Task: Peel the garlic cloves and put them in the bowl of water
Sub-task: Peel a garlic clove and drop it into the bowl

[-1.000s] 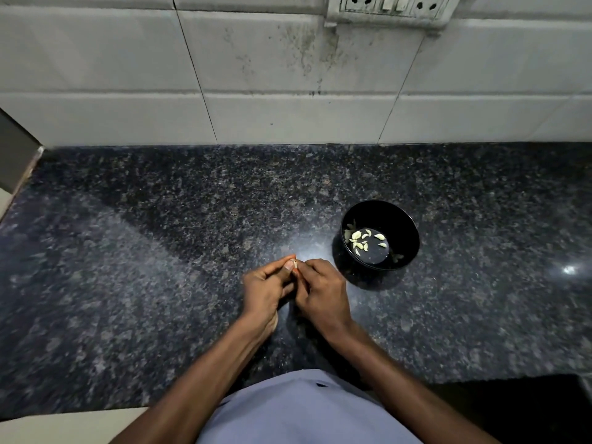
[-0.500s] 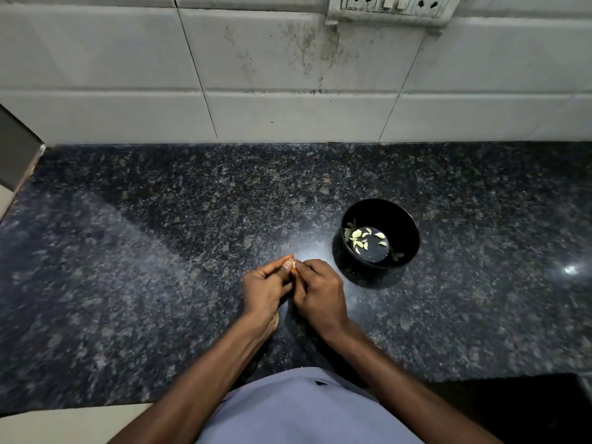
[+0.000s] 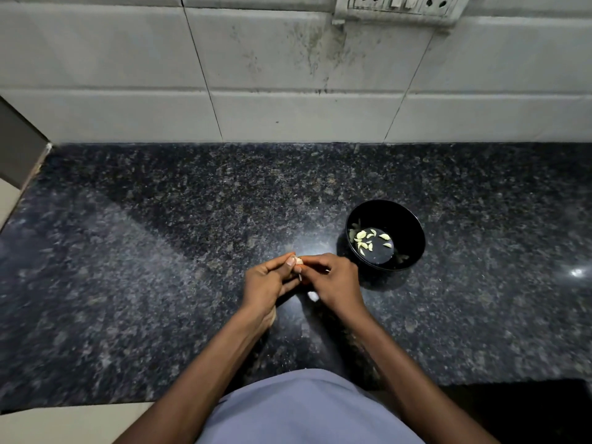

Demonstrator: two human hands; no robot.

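Both hands meet at the centre of the frame, just above a dark speckled granite counter [image 3: 160,267]; the left hand [image 3: 267,283] has its fingers curled and its thumb and forefinger pinching a small pale garlic clove [image 3: 299,260]; the right hand [image 3: 333,282] is curled as well, its fingertips closing on the same clove from the right side, so the clove sits between the two sets of fingertips; how much skin remains on it is too small to tell. A thin dark sliver hangs below the clove between the hands; what it is cannot be made out. Just under the right hand a small white scrap [image 3: 313,296] lies on the counter.

To the right of the hands, near them but apart, stands a black bowl [image 3: 413,232]; it is upright on the counter, with water in its bottom and several pale peeled cloves [image 3: 363,240] gathered in the left part of the water.

Across the upper part of the frame runs a wall of pale tiles [image 3: 256,59], stained near the top centre; a switch and socket plate [image 3: 400,6] sits at the upper right edge. At the bottom centre, a light blue garment [image 3: 304,411] shows between the two bare forearms.
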